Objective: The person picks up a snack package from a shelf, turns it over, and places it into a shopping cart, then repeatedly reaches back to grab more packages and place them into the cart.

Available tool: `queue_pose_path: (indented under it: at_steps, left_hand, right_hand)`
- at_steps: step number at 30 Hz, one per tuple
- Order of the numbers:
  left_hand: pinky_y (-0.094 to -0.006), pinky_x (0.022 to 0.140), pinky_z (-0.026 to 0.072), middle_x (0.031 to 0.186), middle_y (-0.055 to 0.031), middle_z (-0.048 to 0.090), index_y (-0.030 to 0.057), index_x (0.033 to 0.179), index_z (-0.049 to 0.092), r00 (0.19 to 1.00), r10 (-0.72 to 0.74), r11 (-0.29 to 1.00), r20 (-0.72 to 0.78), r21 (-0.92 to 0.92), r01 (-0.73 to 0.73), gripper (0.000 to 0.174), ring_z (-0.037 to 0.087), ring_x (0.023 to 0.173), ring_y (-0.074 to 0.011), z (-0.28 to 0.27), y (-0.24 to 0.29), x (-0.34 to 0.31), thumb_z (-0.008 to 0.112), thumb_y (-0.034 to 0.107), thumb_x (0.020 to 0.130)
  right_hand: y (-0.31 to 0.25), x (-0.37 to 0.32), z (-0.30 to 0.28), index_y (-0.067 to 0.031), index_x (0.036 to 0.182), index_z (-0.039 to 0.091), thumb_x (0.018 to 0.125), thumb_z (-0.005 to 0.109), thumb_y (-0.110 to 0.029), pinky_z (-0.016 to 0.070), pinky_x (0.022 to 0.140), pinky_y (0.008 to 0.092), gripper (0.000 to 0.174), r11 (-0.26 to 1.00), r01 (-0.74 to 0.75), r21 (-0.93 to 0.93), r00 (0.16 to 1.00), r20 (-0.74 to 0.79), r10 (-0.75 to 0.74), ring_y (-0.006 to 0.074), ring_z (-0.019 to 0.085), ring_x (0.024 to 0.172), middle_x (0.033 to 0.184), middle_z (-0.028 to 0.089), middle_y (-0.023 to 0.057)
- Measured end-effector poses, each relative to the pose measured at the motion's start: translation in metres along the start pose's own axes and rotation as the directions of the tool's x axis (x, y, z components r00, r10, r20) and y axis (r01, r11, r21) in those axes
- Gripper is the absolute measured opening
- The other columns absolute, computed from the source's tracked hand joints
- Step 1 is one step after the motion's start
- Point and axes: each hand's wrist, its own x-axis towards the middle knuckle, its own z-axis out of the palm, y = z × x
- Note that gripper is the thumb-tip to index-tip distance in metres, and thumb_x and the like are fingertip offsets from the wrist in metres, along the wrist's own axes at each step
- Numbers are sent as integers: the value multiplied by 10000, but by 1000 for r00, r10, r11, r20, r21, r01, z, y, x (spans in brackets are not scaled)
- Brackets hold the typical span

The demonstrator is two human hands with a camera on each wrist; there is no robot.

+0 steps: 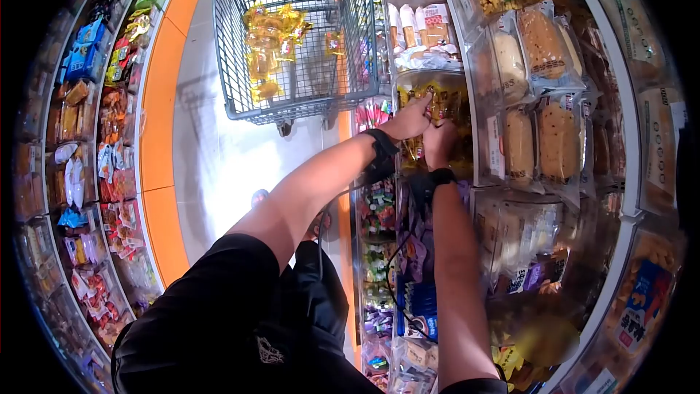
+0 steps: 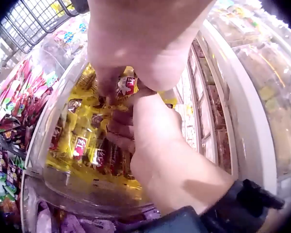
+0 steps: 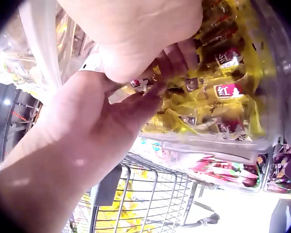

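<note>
Both hands are together inside a clear bin [image 2: 63,177] of yellow-wrapped snack packets [image 2: 80,138] with small red labels. My left hand [image 1: 410,118] reaches in from the cart side, and its fingers pinch a yellow snack packet [image 3: 139,86]. Right beside it, my right hand [image 1: 440,142] has its fingers curled down among the packets, its thumb close to the same packet [image 2: 127,85]. The palm and wrist of each hand hide part of the grip in its own wrist view. Each wrist wears a black strap [image 1: 380,147].
A wire shopping cart [image 1: 299,106] with several yellow packets [image 1: 271,47] in it stands ahead on the left. Bagged bread [image 1: 543,47] fills the shelf to the right. Bins of wrapped sweets [image 1: 379,211] lie nearer the body. Another snack shelf [image 1: 117,153] lines the far left.
</note>
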Motion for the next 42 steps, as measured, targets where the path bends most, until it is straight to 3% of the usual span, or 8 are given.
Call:
queue_pose_path:
  at_steps: [5,20,27,28,31,33,35,42]
  left_hand:
    - [-408,1022,340,1271,-343,424,-14,1385,314,995,-93,991,47,98,88,598,413,1191,-453,1,25,3,451,122,819]
    - [-396,1014,347,1207,-325,459,-77,1255,428,988,-88,990,-127,-123,73,531,438,1162,-414,2,2,-15,584,191,823]
    - [-335,721,471,955,-144,578,17,1138,508,959,-6,999,-282,-49,-8,353,576,836,-196,-63,7,-60,624,172,843]
    - [-377,861,448,1077,-222,570,-2,1098,511,943,-279,959,-183,-111,262,324,564,1018,-340,-109,84,-88,605,141,822]
    - [-343,778,489,1012,-128,595,7,1127,477,901,130,977,-413,-102,-188,277,610,903,-224,-128,-9,-85,562,80,874]
    - [-251,585,476,888,-34,554,55,1098,471,947,-153,770,-283,-635,-66,160,571,671,-91,-186,35,-113,494,79,942]
    - [-227,549,451,816,-11,548,70,1056,471,941,-184,734,-285,-676,-61,137,582,680,-100,-247,48,-132,519,139,948]
    - [-300,686,543,1053,-103,566,20,1124,410,944,-146,852,-294,-523,-31,207,621,770,-180,-461,67,-194,465,136,961]
  right_hand:
    - [-6,6,-18,-4,787,640,750,678,-371,477,684,445,371,985,-170,0,985,35,170,390,626,814,820,651,220]
    - [-32,-8,-39,28,851,653,777,627,-407,497,734,481,442,976,12,-219,977,211,36,416,626,875,873,645,258]
    - [-47,-26,-46,7,751,661,769,623,-342,494,674,483,352,999,-27,-32,986,161,32,420,627,764,768,640,234]
    - [-65,-36,-62,5,714,652,779,611,-320,491,652,482,334,994,32,107,984,173,-50,410,627,737,744,637,224]
    - [-86,-42,-34,6,676,630,771,616,-327,468,622,469,346,978,147,151,989,10,-151,398,612,684,696,611,227]
    - [-131,-54,-33,-16,696,645,763,639,-357,479,644,450,348,980,48,195,997,52,-59,385,622,697,700,617,217]
    - [-165,-61,-10,-27,707,674,771,658,-344,481,619,416,323,894,258,366,966,-100,-238,343,630,631,666,639,184]
    - [-333,-109,26,-4,726,664,748,674,-368,495,646,389,365,922,72,380,984,125,-129,295,660,667,647,632,190]
